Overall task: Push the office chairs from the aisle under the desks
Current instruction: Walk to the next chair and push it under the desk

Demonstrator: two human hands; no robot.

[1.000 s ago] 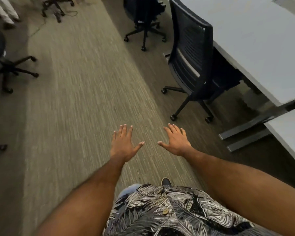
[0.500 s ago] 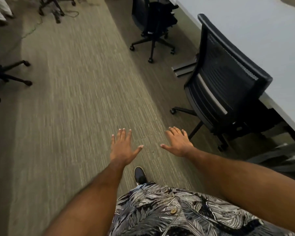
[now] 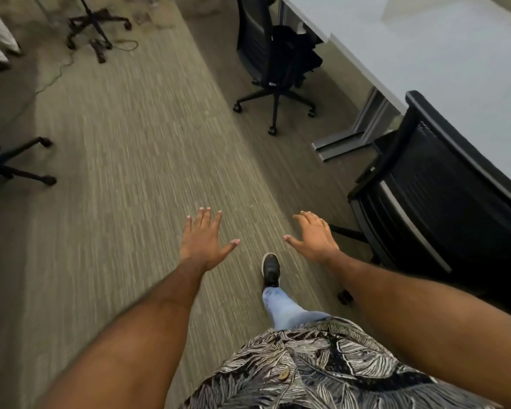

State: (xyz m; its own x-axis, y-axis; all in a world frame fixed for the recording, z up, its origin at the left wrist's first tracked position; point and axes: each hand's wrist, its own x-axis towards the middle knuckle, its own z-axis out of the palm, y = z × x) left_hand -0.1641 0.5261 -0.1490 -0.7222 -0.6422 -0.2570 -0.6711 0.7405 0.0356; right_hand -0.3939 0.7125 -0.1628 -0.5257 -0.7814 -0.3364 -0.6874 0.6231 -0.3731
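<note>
Both hands empty, left hand, right hand; near chair beside desk.

Near chair cut by right edge

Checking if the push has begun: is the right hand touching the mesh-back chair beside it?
Apart. The head view shows carpet between the right hand and the mesh-back chair; the open palm hovers over the aisle.

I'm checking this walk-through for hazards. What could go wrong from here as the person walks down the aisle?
The cable trailing across the carpet at far left could catch a foot or a caster. The near chair sits close beside the right hand and the stepping shoe; its base leg could trip them.
</note>
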